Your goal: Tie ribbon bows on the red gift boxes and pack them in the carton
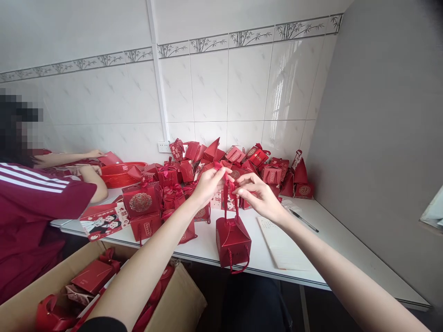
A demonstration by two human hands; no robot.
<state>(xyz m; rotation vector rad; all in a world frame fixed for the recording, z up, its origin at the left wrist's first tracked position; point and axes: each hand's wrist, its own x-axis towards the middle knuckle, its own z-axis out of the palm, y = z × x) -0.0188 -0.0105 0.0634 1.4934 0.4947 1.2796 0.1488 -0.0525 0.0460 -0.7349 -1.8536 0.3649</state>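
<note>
My left hand pinches a red ribbon between thumb and finger, while my right hand has its fingertips close together at the same ribbon; I can't tell whether they grip it. The ribbon runs down to a small red box directly below my hands, upright at the near edge of the table, with a twisted cord looped on its front; the marks on that face are too dark to read. Below my right hand lies a notepad with a few handwritten lines at the top, too small for me to make out, and beyond it a pen. Past my hands, red gift boxes are heaped against the wall, some with pale labels in characters I can't read. Left of my left hand, one carries a round gold emblem, near a card printed with a cartoon couple. Farther left is a red basket, beside a co-worker's striped sleeve. Under my left forearm, an open carton holds more red boxes, one topped with ribbon.
</note>
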